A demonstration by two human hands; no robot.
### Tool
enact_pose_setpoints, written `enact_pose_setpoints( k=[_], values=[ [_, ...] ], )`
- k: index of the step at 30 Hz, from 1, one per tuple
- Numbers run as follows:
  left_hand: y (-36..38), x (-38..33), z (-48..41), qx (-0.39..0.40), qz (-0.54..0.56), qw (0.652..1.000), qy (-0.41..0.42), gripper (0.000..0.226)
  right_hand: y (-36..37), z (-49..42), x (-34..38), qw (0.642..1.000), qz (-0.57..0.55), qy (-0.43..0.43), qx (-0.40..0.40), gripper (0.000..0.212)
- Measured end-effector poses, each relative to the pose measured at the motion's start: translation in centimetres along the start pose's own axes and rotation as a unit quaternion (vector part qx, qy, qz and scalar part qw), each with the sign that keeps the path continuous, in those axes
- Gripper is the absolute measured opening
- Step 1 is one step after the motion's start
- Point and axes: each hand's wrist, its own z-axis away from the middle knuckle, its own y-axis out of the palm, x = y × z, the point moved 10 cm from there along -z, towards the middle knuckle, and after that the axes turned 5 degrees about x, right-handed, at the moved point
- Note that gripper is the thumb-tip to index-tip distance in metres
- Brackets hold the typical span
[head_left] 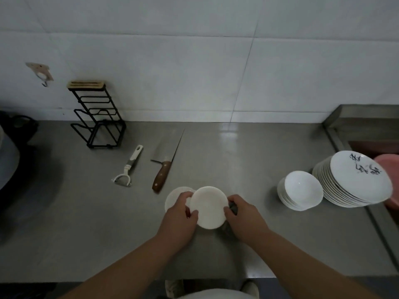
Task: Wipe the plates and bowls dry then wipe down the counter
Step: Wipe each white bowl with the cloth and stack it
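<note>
while a small white dish (208,207) is held just above the steel counter (237,158), its left rim is gripped by the left hand (179,214) and its right rim is met by the right hand (244,214), which is closed round a dark cloth (233,207). the hands are set apart, with the dish between them. the step is judged to be the drying of this dish: it is best done if the dish is turned by the left hand while the cloth is pressed round the rim and over both faces, the grip being held firm against a slip. one second small dish (174,194) is seen on the counter, just behind the left hand and partly hidden by it. two stacks are counted at the right: one of bowls (300,188) and one of plates (349,180), touching or nearly so; the pieces in each are too closely packed to be numbered. one cleaver (166,165), one peeler (129,167) and one black wire rack (97,117) are seen farther back, and one pink basin (388,167) is cut off at the right edge.
</note>
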Motion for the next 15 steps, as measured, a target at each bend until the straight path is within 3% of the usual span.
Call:
enact_pose_setpoints(
  k=[9,15],
  values=[
    [10.5,-2.9,-0.1,0.121,-0.031,0.992,-0.01,0.045,-1.7,3.3,-9.6,0.989,0.099,0.085,0.075,0.029],
    [11.5,-2.7,-0.3,0.107,-0.038,0.993,-0.021,0.046,-2.7,3.9,-11.0,0.991,0.092,0.078,0.052,0.043]
  ],
)
